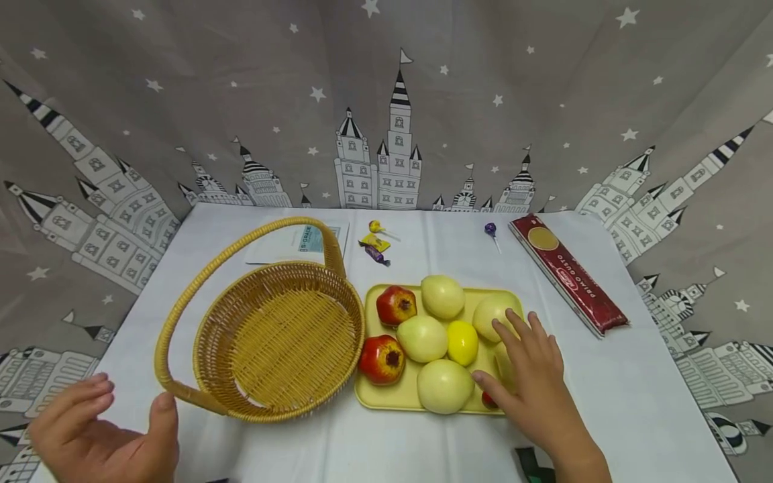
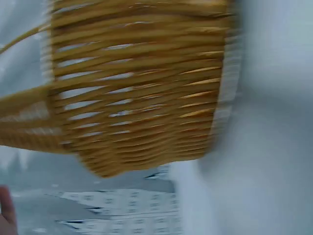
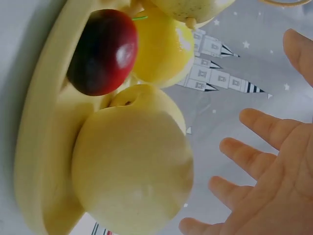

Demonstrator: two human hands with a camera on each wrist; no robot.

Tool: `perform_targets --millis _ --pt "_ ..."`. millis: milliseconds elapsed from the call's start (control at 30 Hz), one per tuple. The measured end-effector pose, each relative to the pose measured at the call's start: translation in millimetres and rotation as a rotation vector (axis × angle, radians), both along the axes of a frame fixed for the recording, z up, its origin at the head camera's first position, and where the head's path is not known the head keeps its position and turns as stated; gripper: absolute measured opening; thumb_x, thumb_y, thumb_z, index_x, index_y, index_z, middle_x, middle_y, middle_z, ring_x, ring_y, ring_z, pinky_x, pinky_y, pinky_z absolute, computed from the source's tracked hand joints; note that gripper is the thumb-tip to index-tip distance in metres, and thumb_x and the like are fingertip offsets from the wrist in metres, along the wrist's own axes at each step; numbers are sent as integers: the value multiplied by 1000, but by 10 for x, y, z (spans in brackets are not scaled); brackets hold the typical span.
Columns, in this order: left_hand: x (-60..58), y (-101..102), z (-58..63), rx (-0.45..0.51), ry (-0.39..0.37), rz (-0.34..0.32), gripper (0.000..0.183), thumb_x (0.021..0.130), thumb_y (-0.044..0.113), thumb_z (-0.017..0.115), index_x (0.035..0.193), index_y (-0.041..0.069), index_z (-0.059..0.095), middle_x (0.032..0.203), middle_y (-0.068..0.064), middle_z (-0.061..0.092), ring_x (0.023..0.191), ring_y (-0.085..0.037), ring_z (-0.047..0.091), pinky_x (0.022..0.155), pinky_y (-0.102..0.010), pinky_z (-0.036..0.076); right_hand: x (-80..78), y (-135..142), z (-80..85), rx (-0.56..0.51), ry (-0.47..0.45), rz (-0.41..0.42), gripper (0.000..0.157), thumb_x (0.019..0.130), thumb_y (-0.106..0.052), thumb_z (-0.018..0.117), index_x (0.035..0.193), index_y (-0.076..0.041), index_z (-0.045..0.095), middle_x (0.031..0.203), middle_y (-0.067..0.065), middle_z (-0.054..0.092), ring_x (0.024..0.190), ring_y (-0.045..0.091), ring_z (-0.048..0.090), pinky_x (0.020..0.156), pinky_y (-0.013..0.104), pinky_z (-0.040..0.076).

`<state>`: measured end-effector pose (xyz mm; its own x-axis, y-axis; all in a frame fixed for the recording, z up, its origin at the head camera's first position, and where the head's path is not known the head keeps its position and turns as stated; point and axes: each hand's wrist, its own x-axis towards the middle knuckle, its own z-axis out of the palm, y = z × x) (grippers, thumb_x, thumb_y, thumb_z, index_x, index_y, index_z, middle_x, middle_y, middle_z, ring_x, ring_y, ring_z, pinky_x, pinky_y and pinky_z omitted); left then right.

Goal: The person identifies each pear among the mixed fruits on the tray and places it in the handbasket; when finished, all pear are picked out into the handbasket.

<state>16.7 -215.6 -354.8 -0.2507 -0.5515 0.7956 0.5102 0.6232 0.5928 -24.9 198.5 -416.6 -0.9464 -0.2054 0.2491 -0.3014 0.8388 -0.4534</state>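
Observation:
A round wicker basket (image 1: 290,342) with a tall handle stands left of centre. My left hand (image 1: 105,433) is held apart from the handle's near end, fingers spread from the thumb. In the left wrist view the woven basket side (image 2: 142,93) is blurred, with a fingertip (image 2: 7,215) at the edge. My right hand (image 1: 537,382) hovers with fingers spread over the right end of a yellow tray (image 1: 392,404). On it lie two pomegranates (image 1: 382,359), a lemon (image 1: 462,343) and several pale yellow fruits (image 1: 445,386). The right wrist view shows a dark red fruit (image 3: 103,53) beside a large pale pear (image 3: 134,166).
Behind the tray lie a yellow lollipop (image 1: 376,227), two wrapped candies (image 1: 376,253) and a purple lollipop (image 1: 490,229). A red spaghetti-type packet (image 1: 568,272) lies at the right. A white packet (image 1: 284,245) sits behind the basket. A castle-print curtain (image 1: 495,134) backs the table.

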Motion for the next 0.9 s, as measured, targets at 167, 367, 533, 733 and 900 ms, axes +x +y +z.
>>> perform_targets --millis 167,367,533,733,900 --pt "30 -212 -426 148 -86 -259 35 75 -4 76 96 -18 51 103 -18 63 97 -20 63 95 -22 50 4 42 -21 -24 -22 -10 74 85 -49 69 146 -20 39 157 7 26 145 38 9 110 72 9" --pt "26 -426 -738 330 -106 -771 36 80 -21 63 108 -27 43 104 -31 61 94 -29 66 85 -28 58 16 81 -64 -61 -34 -11 72 85 -44 71 145 -17 40 156 7 28 144 39 12 111 69 13" --pt "33 -499 -826 374 -158 -867 38 79 -27 59 112 -28 39 103 -30 61 94 -30 67 84 -32 58 17 105 -98 -90 -19 0 72 84 -41 73 144 -17 42 155 7 30 143 39 14 112 66 15" --pt "36 -503 -809 381 -177 -816 41 74 -33 59 110 -29 40 97 -28 63 90 -29 69 81 -32 59 18 113 -129 -101 -14 -1 71 84 -41 73 144 -17 43 154 7 31 143 38 15 112 66 15" --pt "35 -492 -811 372 -115 -844 43 74 -30 61 111 -26 38 96 -30 64 87 -30 69 79 -31 60 27 120 -137 -105 -13 -1 70 84 -40 73 143 -16 44 153 8 33 143 39 15 113 66 15"
